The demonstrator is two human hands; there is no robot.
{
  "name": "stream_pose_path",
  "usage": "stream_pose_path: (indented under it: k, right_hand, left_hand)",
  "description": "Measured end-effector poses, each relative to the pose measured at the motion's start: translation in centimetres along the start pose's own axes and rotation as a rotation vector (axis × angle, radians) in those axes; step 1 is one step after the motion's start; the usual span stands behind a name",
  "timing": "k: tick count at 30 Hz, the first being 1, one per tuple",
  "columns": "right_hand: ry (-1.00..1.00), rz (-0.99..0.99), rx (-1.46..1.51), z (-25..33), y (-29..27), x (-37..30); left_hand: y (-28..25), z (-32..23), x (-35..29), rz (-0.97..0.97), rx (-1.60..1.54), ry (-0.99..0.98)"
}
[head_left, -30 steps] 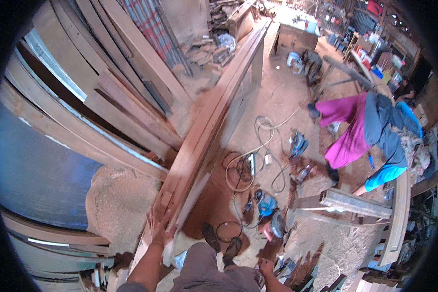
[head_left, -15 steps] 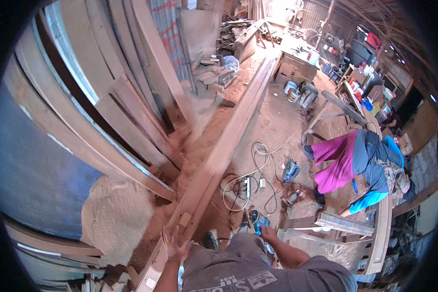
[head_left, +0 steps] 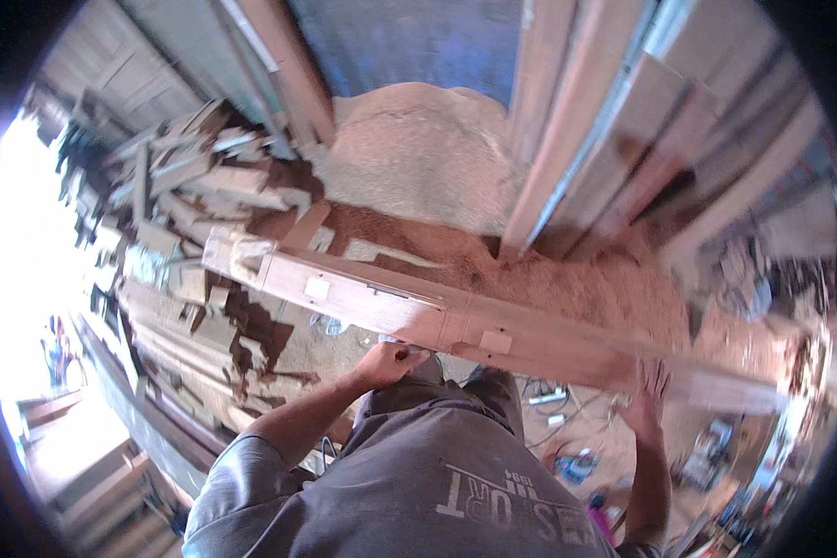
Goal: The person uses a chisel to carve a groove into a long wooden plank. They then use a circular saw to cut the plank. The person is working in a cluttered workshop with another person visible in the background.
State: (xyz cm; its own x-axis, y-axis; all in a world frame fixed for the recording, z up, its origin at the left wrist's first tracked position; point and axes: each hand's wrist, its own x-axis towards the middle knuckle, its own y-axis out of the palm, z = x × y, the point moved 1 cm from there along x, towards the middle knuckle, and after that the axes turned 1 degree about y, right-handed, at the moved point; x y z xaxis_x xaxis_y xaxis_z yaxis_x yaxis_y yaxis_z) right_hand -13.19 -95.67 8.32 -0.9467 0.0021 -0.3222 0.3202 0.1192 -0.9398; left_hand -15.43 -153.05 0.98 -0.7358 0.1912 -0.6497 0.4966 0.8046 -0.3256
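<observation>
A long reddish-brown timber beam lies crosswise in front of me. My left hand is closed, fingers curled, beside the beam's near edge. What it holds, if anything, is hidden. Farther right, my right hand is open and empty, its slightly blurred fingers stretched over the beam's near side. On the beam's top are a pale square piece and a tan block. A thin dark slot or strip shows between them, too small to make out.
Offcuts are heaped at the left. A sawdust mound rises beyond the beam, with tall boards leaning to its right. Cables and a blue power tool lie on the floor at lower right.
The view has swung left, so the beam now runs crosswise. My right hand has let go of the blue tool and reached over the beam. My left hand, spread on the beam before, is now curled.
</observation>
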Motion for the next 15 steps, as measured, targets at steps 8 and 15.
stream_pose_path:
  k: [8,15]
  right_hand:
    - [-0.31,0.317,0.107,-6.0,3.0,8.8]
    - [-0.384,0.345,0.128,-7.5,3.7,9.3]
  left_hand:
    - [11.3,-0.1,4.4,-0.585,-0.977,-0.44]
    - [12.6,-1.9,5.0,-0.715,-1.185,-0.356]
